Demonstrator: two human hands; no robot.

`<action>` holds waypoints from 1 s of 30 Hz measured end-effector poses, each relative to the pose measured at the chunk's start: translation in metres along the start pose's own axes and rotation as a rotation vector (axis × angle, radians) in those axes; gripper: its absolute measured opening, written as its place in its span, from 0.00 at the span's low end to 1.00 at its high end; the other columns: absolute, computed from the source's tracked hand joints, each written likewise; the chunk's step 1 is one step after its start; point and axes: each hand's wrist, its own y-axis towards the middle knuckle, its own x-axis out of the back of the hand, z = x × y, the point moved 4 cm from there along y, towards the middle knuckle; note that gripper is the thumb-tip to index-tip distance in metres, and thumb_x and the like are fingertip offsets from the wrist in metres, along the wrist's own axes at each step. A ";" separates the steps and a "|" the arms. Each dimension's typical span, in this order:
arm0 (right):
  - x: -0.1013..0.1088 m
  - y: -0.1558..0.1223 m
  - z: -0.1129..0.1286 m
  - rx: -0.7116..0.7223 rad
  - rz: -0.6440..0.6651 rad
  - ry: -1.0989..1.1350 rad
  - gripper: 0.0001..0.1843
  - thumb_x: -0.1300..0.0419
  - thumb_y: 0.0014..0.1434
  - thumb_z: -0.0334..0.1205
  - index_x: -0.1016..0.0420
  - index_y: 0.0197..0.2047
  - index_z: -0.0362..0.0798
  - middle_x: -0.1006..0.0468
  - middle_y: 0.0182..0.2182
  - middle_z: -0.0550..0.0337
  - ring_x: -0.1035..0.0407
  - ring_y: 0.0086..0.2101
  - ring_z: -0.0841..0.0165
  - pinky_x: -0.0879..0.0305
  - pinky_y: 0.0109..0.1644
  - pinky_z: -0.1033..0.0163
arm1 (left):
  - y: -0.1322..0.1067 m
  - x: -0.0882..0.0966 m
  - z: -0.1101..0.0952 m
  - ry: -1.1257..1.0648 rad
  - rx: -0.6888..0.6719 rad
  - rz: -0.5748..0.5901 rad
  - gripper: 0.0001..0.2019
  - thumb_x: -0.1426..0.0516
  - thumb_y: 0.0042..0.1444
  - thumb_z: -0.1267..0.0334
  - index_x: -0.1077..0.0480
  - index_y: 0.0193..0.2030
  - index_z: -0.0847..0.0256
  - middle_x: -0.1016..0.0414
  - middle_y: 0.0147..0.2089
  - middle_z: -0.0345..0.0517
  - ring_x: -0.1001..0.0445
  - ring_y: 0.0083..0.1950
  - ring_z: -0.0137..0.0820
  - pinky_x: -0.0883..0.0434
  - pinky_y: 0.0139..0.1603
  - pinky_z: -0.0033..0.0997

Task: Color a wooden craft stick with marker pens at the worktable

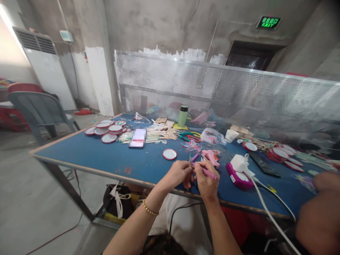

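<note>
Currently my right hand (207, 185) grips a pink tool (210, 173), left hand (180, 172) pinches a thin piece (190, 159). Likely light, stiff tool; hold mid-barrel.

"EXIT" on green wall sign (268, 22)

Reaches forward with left forearm (150, 205) and right forearm (219, 221), both bare and slanting inward. Holds left hand (178, 172) and right hand (207, 184) close together, fingertips just beside each other. Pinches with left thumb and forefinger, curling the lower fingers beneath; grips with bent right fingers, showing the back of the hand.
</note>
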 end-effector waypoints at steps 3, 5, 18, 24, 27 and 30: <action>0.000 0.000 0.002 0.010 -0.005 0.004 0.12 0.41 0.59 0.44 0.28 0.25 0.50 0.26 0.21 0.62 0.30 0.24 0.67 0.35 0.28 0.63 | -0.001 0.000 -0.001 0.004 0.003 0.008 0.14 0.47 0.59 0.57 0.36 0.25 0.61 0.33 0.15 0.38 0.32 0.14 0.26 0.35 0.15 0.22; 0.000 0.000 0.003 0.015 -0.008 0.010 0.12 0.41 0.59 0.44 0.29 0.25 0.50 0.26 0.20 0.63 0.31 0.23 0.68 0.35 0.28 0.64 | -0.001 0.000 -0.001 0.010 0.004 0.014 0.13 0.47 0.59 0.58 0.36 0.25 0.61 0.32 0.15 0.38 0.32 0.14 0.26 0.35 0.16 0.22; 0.001 0.000 0.004 -0.006 -0.008 0.026 0.11 0.41 0.59 0.44 0.28 0.26 0.50 0.26 0.20 0.63 0.33 0.20 0.69 0.36 0.24 0.64 | 0.000 0.000 0.000 0.005 -0.002 0.017 0.14 0.47 0.59 0.55 0.36 0.26 0.61 0.32 0.15 0.38 0.32 0.14 0.26 0.35 0.15 0.22; 0.000 0.000 0.005 -0.005 0.001 0.029 0.11 0.41 0.58 0.44 0.29 0.25 0.50 0.27 0.19 0.64 0.33 0.20 0.69 0.36 0.25 0.64 | 0.000 0.000 0.000 0.003 -0.011 0.009 0.13 0.48 0.58 0.58 0.36 0.25 0.61 0.33 0.15 0.38 0.32 0.14 0.26 0.34 0.15 0.22; 0.001 0.000 0.005 -0.007 -0.001 0.021 0.12 0.41 0.58 0.45 0.29 0.25 0.50 0.27 0.19 0.63 0.32 0.20 0.68 0.36 0.26 0.64 | 0.000 0.000 0.001 -0.004 -0.011 0.004 0.13 0.47 0.58 0.56 0.36 0.26 0.61 0.32 0.16 0.38 0.32 0.14 0.26 0.34 0.15 0.22; 0.001 0.000 0.004 -0.015 -0.012 0.018 0.12 0.41 0.58 0.45 0.28 0.26 0.50 0.27 0.19 0.63 0.32 0.21 0.68 0.35 0.27 0.64 | 0.001 0.000 0.001 -0.005 -0.014 0.010 0.13 0.46 0.58 0.56 0.36 0.26 0.61 0.32 0.16 0.39 0.32 0.14 0.26 0.34 0.14 0.22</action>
